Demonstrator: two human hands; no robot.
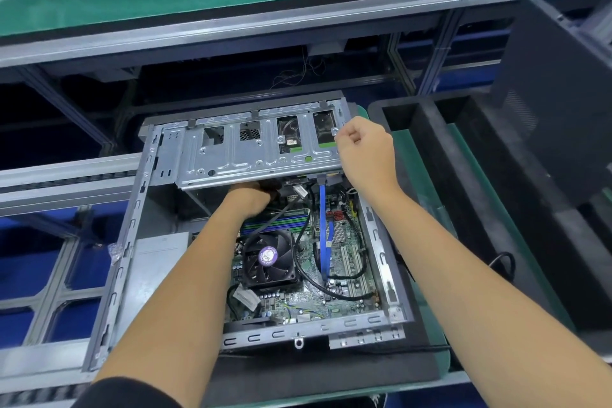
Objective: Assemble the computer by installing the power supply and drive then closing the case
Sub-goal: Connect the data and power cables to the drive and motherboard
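The open computer case [139,242] lies flat on the desk [430,175]. The right hand [362,151], fingers curled, grips the right end of the metal drive cage [251,149], which is tilted up over the case. To its left and lower, the left hand [253,197] reaches under the cage; its fingers are hidden, so its grip cannot be told. Nearer than both hands sit the fan [270,258] and a blue cable [324,228].

Both arms extended forward; right grip [359,151] curled; left grip [253,197] fingers hidden.
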